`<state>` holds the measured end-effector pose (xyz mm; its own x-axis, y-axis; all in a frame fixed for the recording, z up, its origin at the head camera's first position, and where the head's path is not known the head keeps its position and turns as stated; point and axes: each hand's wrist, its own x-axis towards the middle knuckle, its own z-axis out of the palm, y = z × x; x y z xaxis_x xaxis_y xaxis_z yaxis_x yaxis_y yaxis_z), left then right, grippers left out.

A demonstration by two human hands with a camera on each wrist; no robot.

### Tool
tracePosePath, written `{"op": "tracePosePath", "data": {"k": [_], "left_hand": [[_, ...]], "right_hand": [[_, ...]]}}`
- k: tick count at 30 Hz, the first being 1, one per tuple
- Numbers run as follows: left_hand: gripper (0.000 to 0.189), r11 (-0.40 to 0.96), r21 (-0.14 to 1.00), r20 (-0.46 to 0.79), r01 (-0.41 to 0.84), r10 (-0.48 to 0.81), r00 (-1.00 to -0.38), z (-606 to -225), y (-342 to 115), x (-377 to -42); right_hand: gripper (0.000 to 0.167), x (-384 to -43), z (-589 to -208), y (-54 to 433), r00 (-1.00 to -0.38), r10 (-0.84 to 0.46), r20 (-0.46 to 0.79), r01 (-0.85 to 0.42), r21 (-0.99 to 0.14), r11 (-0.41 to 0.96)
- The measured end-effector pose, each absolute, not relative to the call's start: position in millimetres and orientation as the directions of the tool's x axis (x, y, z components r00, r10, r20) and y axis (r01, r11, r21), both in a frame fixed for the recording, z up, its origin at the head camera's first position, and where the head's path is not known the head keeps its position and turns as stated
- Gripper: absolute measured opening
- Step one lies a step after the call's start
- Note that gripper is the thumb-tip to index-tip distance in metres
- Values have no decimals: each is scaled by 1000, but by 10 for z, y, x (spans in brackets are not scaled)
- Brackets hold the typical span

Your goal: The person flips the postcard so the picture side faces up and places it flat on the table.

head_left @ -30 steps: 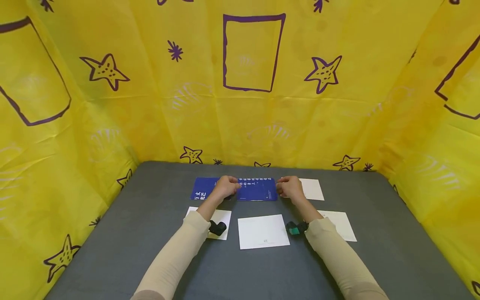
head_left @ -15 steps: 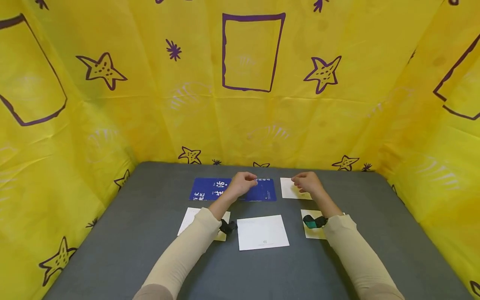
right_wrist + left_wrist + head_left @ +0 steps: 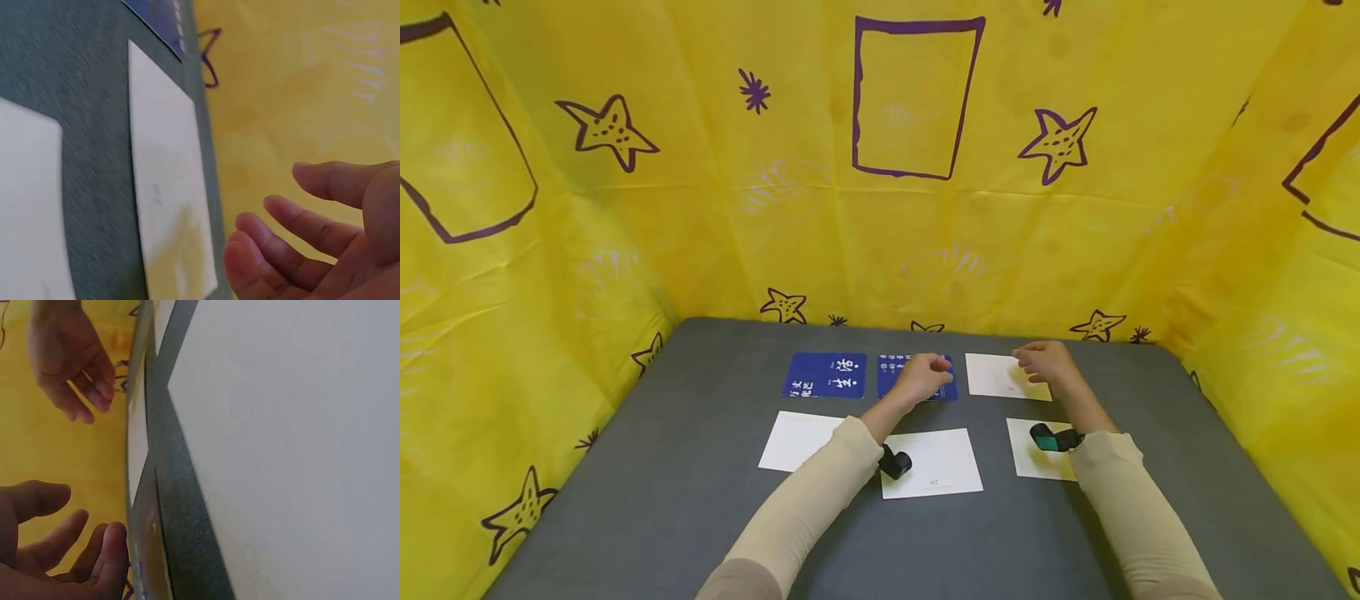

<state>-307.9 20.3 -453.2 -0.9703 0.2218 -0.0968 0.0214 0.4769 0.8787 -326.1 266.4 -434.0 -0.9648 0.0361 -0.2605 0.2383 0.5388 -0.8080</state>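
I have the left hand (image 3: 919, 379) above the middle blue card (image 3: 891, 375), hiding part of it from the head view. Its fingers are loosely bent with the thumb apart, and I see nothing gripped. The right hand (image 3: 1047, 365) is over the right end of the back white card (image 3: 992, 375) – fingers slack and slightly curved, thumb held away, nothing between them. On my wrist views both hands look raised off the cards.

Six cards lie on the grey table (image 3: 625, 500) in two rows of three. The back row runs, from my left, the left blue card (image 3: 812, 383), the middle blue card, then the back white card, with narrow gaps between them. Both blue ones carry white characters. Nearer me are the front left card (image 3: 797, 442), partly under the left sleeve (image 3: 808, 483), the front middle card (image 3: 936, 462) and the front right card (image 3: 1037, 462), all white. The left wrist camera (image 3: 895, 461) covers a corner of the front middle card; the right wrist camera (image 3: 1054, 437), black with a green patch, covers part of the front right one. Yellow cloth (image 3: 917, 233) with purple starfish surrounds the table.
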Motion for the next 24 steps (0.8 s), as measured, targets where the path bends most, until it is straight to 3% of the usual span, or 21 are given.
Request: {"op": "tracePosePath", "data": {"k": [9,16,24], "left_hand": [[26,550,829,-24,101,216,-976,-4630,393,-3128],[23,695,698,23,172,218,-976,-4671,524,-3156],[27,746,642,4,178,229,-973,-4600,695,-3130]], "right_hand": [[48,-3264,-4314,2880,-964,68,-259,247,-765,595],[47,-3163,-4339,2918,-985,57,-165,127,-449,884],[50,-3140,-4393,2842,-979,70,-192,144,-411,900]]}}
